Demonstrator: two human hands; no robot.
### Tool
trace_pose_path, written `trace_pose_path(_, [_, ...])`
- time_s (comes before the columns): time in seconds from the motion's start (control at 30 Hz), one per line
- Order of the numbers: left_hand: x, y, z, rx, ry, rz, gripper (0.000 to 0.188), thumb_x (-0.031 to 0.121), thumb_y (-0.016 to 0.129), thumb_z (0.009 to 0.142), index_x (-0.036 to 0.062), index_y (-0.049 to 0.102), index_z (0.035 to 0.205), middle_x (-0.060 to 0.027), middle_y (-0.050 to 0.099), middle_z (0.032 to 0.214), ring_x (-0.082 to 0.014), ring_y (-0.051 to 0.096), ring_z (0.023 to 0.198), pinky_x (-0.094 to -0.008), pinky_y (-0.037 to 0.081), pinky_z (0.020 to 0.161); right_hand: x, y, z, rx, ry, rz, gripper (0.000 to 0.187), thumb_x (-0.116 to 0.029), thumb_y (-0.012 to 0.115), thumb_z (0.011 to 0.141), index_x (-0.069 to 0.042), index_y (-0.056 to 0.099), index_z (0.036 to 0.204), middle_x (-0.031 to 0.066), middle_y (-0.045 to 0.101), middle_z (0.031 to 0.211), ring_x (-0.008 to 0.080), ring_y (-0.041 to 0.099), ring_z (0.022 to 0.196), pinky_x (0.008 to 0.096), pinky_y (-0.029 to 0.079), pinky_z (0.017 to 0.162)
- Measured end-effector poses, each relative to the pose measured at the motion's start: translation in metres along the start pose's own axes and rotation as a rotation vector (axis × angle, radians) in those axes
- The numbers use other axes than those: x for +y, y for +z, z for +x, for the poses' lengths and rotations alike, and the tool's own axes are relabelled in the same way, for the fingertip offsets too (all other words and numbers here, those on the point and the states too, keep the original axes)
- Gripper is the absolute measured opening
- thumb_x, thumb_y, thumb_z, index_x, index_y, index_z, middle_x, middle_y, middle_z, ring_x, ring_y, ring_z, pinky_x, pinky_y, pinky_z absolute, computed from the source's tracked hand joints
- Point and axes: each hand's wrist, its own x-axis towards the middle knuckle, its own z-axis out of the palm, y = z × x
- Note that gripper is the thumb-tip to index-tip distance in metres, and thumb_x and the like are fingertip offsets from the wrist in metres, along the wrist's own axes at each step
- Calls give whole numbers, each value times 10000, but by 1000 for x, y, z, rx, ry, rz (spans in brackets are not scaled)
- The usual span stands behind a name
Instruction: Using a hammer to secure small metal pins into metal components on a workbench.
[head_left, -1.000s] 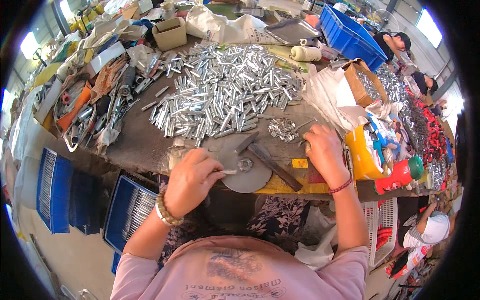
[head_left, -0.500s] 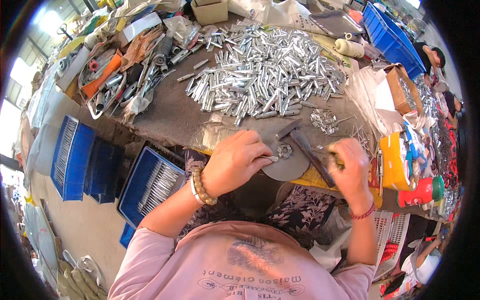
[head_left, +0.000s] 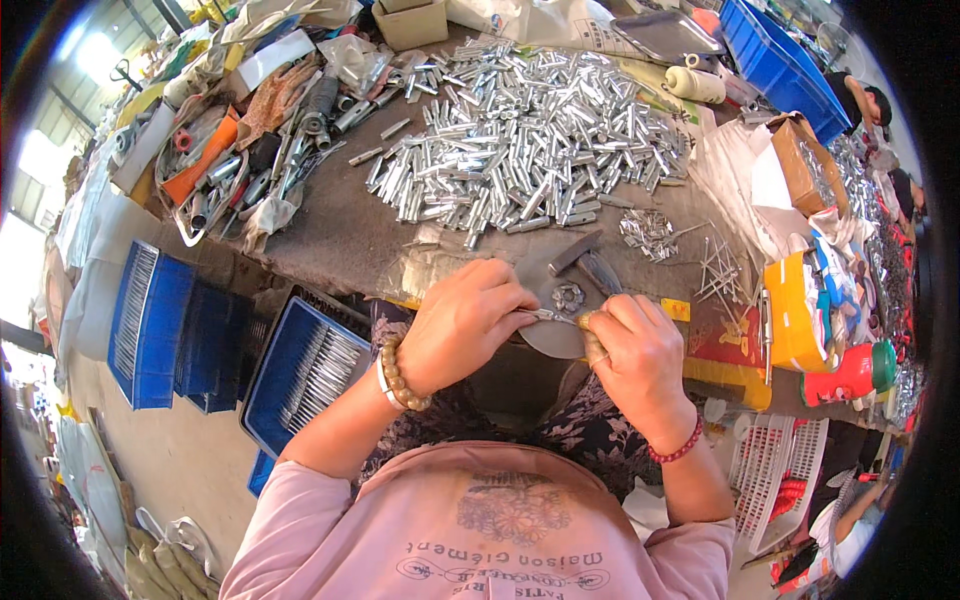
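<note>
Over a round grey disc [head_left: 553, 341] at the table's near edge, my two hands meet. My left hand [head_left: 472, 318], with a beaded bracelet, pinches a small silver metal piece [head_left: 543, 314]. From the right, my right hand [head_left: 637, 345] is closed at the other end of that piece; what its fingertips hold is too small to make out. A small cluster of metal bits [head_left: 568, 296] lies on the disc just beyond my fingertips. The hammer [head_left: 578, 257] rests behind my right hand, its lower handle hidden by the hand.
A large heap of silver metal tubes [head_left: 530, 140] covers the table's middle. Small metal clips [head_left: 648, 234] and thin pins [head_left: 718, 272] lie to the right. Blue bins [head_left: 262, 395] with metal rods stand lower left. A red jar [head_left: 838, 378] sits at the right edge.
My right hand has moved left and inward, from beside the hammer handle to the small metal piece in my left hand. My left hand has barely moved.
</note>
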Motion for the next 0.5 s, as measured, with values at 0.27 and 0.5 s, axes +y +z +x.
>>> trace_pose_path(0.27, [-3,3,-5,29,-10,-54,141,120,835,832,79,793,959,-74,633,882,-296,657,864,-391,530,753,1,2,2,-14,-5,71,146,-24,763,771,-80,711,894,57,600,897,282,627,858,419,525,759])
trace_pose_path(0.5, [-4,8,-3,-5,-37,-121,155,94,848,820,82,795,965,-66,633,892,-280,662,870,-380,528,752,9,8,6,-24,-14,139,104,-18,756,789,-67,710,868,69,608,884,299,629,842,431,519,756])
